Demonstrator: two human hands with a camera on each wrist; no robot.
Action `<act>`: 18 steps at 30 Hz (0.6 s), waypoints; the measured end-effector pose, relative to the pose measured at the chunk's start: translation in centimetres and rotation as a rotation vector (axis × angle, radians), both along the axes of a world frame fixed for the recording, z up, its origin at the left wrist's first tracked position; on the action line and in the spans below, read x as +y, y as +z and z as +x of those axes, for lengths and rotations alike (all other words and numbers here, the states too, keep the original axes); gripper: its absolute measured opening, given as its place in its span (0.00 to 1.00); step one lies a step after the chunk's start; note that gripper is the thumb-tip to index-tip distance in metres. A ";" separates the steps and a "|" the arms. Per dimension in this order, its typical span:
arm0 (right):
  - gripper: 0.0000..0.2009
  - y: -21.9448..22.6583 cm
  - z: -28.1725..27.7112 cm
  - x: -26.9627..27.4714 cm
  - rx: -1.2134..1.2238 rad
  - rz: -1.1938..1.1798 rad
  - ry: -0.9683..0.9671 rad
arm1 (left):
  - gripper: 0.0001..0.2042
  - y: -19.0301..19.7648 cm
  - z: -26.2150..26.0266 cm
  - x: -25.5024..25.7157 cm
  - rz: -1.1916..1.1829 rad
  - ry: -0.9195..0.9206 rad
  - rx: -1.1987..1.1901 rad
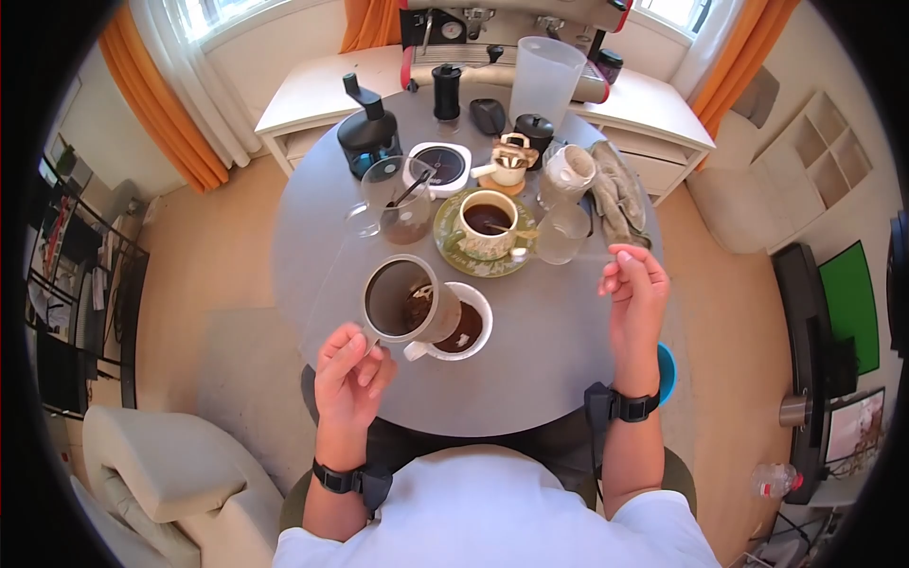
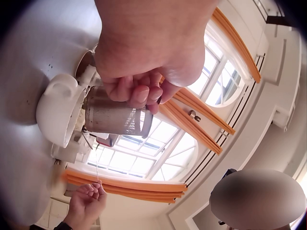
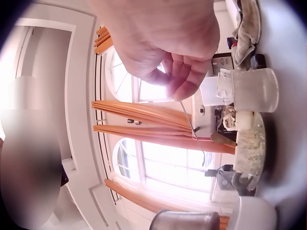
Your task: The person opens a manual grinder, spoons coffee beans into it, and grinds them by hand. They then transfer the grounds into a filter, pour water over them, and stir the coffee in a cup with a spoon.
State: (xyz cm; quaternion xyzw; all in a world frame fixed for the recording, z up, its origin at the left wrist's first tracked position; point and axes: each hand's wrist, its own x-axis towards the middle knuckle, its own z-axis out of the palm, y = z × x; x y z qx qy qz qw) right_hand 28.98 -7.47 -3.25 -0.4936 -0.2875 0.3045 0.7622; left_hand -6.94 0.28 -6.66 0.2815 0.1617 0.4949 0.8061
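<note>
My left hand (image 1: 352, 374) grips the rim-side handle of a metal mesh filter (image 1: 400, 298), tilted so its open top shows wet dark grounds inside. Just beside and partly under the filter stands a white cup (image 1: 476, 331) of dark coffee. In the left wrist view the filter (image 2: 115, 117) lies close over the cup (image 2: 60, 110). Between thumb and fingertips, my right hand (image 1: 632, 284) pinches a thin metal stirring stick (image 3: 188, 119), raised above the table's right side. Near the stick's far end, a patterned cup (image 1: 488, 232) of coffee rests on a green saucer (image 1: 485, 269).
Behind the filter stands a glass jug (image 1: 398, 194) with a dark stick in it. Around the saucer are a scale (image 1: 437, 168), a frosted glass (image 1: 563, 234), a grey cloth (image 1: 620, 194) and a black grinder (image 1: 369, 133). An espresso machine (image 1: 502, 57) is at the back.
</note>
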 end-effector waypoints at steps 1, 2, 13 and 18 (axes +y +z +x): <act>0.08 0.4 1.5 0.4 0.027 0.075 -0.084 | 0.09 -0.1 0.0 0.1 0.025 -0.045 -0.021; 0.08 0.8 3.0 0.8 0.011 0.084 -0.089 | 0.09 -0.1 0.1 0.2 0.034 -0.051 -0.036; 0.07 1.7 7.0 6.7 -1.115 -0.029 -0.433 | 0.08 0.9 1.0 -0.5 -0.038 -0.040 0.140; 0.08 2.9 5.3 4.9 -0.729 0.097 -0.489 | 0.07 1.3 0.8 -0.5 -0.060 -0.083 0.185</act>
